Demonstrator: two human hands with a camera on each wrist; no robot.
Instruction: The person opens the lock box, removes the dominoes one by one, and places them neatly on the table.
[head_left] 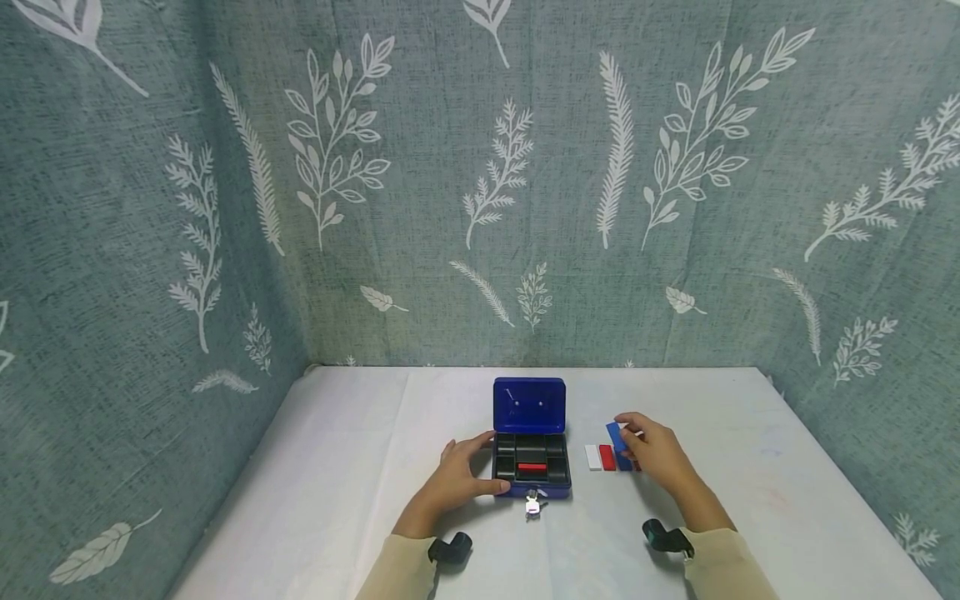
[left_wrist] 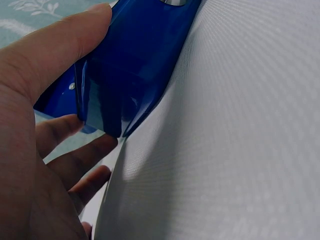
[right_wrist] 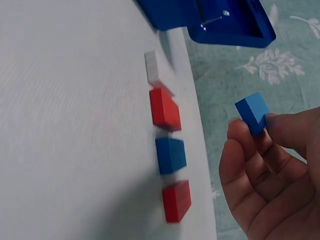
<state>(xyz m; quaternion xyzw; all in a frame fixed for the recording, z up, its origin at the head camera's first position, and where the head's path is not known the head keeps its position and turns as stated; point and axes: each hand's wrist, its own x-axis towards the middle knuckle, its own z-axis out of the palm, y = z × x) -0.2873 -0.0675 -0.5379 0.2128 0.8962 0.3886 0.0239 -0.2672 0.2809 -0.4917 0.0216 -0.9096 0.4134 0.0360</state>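
Note:
A blue cash box (head_left: 553,492) with its lid (head_left: 529,405) raised stands on the table, its black tray divided into compartments. One red block (head_left: 532,467) lies in the front middle compartment. My left hand (head_left: 452,482) holds the box's left side, thumb at the front corner and fingers toward the back. Between thumb and fingertips, my right hand (head_left: 663,454) pinches a blue block (right_wrist: 253,113) above the table. Below it is a row of blocks: white (right_wrist: 157,72), red (right_wrist: 165,110), blue (right_wrist: 170,155) and another red block (right_wrist: 177,202), mostly hidden in the head view.
Keys (head_left: 532,504) hang from the lock at the front of the box. White cloth covers the table (head_left: 360,467). Green leaf-patterned curtains (head_left: 450,183) enclose its back and sides. A dark wrist camera (head_left: 452,550) is strapped to each forearm.

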